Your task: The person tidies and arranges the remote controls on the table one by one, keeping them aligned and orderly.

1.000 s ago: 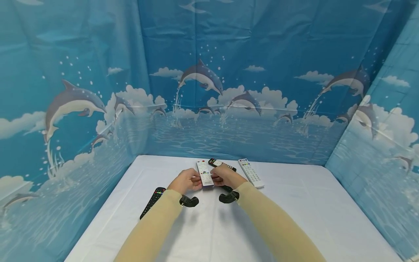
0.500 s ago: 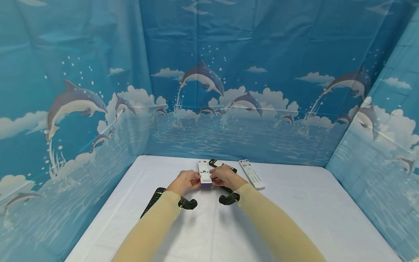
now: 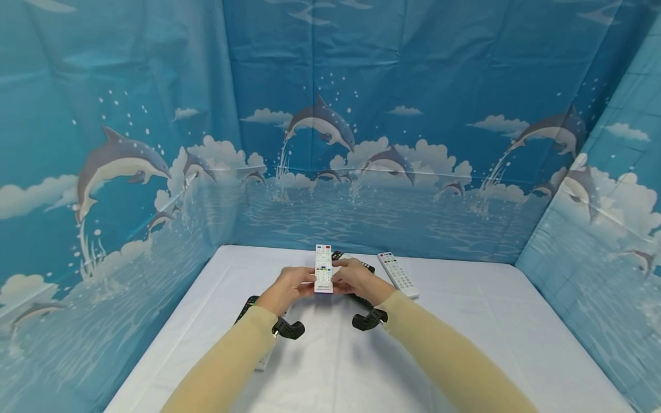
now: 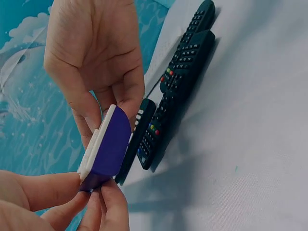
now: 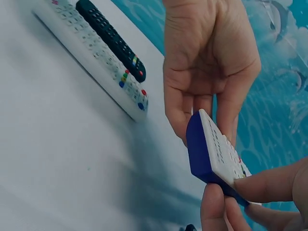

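Observation:
A remote control (image 3: 323, 269) with a white face, coloured buttons and a blue-purple back is held between both hands, raised above the white table. My left hand (image 3: 291, 284) pinches its left edge, thumb on the face side and fingers behind. From the other side, my right hand (image 3: 356, 279) grips the right edge the same way. The purple end of the remote (image 4: 108, 149) faces the left wrist camera. In the right wrist view, the right thumb (image 5: 269, 183) presses on the white face near the lower keys.
Right of the hands lies a white remote (image 3: 399, 275). Black remotes (image 4: 185, 62) lie behind the right hand. At the left, a black remote (image 3: 247, 307) and another white remote (image 3: 263, 362) are partly hidden by the left arm. Dolphin-print curtains (image 3: 351, 218) surround the table (image 3: 465, 321).
Both hands have lifted the held remote slightly and turned it straighter, its face tilted more toward the head camera. The wrists have spread apart, and a white remote now shows beneath the left arm.

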Demonstrator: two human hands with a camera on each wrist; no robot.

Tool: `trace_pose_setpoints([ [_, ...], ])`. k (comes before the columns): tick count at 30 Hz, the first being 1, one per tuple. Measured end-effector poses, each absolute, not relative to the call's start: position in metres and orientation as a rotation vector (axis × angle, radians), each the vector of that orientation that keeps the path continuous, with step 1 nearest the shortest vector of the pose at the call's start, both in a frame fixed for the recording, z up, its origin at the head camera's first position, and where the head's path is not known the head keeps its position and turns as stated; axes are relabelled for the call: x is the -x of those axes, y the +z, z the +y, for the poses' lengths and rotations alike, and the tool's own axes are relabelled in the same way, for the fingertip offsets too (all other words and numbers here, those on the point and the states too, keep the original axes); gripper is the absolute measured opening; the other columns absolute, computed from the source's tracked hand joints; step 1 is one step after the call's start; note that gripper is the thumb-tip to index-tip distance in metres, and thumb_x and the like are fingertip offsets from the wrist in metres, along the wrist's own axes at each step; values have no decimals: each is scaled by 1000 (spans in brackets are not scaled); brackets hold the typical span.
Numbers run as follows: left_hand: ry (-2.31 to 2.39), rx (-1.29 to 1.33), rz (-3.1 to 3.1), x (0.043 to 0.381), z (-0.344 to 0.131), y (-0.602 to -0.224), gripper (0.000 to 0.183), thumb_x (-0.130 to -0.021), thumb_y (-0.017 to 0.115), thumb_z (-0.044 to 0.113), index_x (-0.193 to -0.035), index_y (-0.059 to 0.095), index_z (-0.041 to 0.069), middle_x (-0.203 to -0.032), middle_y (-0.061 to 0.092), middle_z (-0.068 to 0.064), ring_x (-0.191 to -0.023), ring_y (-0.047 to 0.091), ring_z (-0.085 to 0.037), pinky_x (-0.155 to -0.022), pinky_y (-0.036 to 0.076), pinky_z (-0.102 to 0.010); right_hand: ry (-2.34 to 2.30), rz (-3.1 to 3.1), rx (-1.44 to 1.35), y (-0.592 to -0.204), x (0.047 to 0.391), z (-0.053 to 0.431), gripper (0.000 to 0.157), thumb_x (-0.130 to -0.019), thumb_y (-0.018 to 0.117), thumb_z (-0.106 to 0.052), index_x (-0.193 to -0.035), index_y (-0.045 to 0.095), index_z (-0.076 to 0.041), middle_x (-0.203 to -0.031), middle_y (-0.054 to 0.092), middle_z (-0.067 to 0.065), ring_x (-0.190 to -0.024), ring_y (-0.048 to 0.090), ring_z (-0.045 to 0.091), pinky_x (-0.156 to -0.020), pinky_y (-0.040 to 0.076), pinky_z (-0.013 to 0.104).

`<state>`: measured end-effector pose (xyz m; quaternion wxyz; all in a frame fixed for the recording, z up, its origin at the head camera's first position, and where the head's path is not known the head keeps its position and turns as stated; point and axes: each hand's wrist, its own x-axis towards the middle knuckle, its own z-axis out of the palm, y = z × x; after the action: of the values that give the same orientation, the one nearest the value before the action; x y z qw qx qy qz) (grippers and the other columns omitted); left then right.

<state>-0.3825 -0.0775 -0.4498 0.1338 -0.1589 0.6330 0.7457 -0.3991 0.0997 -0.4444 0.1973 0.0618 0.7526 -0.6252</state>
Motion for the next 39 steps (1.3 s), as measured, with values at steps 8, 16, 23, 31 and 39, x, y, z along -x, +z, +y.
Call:
trace_pose_setpoints([
  [8, 2114, 401, 1910, 368, -73, -438, 38, -89, 63, -9, -126, 67, -2, -119, 67, -20, -96, 68, -28, -74, 59, -35, -1802, 2082, -55, -431, 375, 109, 74, -91, 63, 5, -157, 34, -13, -110, 65, 21, -74, 68, 22, -69, 60, 34],
  [16, 2025, 288, 2036, 347, -78, -435, 36, -88, 65, -8, -124, 68, -3, -109, 72, -16, -93, 70, -26, -75, 60, -38, -1881, 2003, 7, -430, 348, 112, 83, -88, 64, 6, -159, 28, -17, -110, 65, 23, -78, 70, 24, -70, 61, 35],
  [23, 1990, 157, 2075, 324, -81, -434, 36, -90, 65, -7, -126, 67, -4, -106, 72, -15, -92, 71, -26, -78, 60, -41, -1893, 2019, 71, -431, 324, 114, 93, -84, 66, 10, -160, 21, -19, -109, 63, 24, -83, 70, 27, -76, 61, 40],
  [31, 1948, 101, 2119, 295, -89, -437, 38, -88, 66, -7, -126, 65, -6, -106, 70, -16, -91, 70, -24, -79, 60, -40, -1924, 1934, 121, -439, 303, 112, 96, -82, 67, 7, -161, 16, -14, -111, 64, 24, -92, 70, 30, -82, 59, 44],
  [39, 1918, 59, 2123, 276, -103, -447, 40, -88, 65, -8, -127, 63, -8, -105, 68, -17, -92, 70, -24, -80, 60, -41, -1932, 1816, 100, -445, 282, 107, 94, -81, 64, -1, -161, 15, -12, -116, 64, 24, -90, 71, 33, -80, 60, 41],
])
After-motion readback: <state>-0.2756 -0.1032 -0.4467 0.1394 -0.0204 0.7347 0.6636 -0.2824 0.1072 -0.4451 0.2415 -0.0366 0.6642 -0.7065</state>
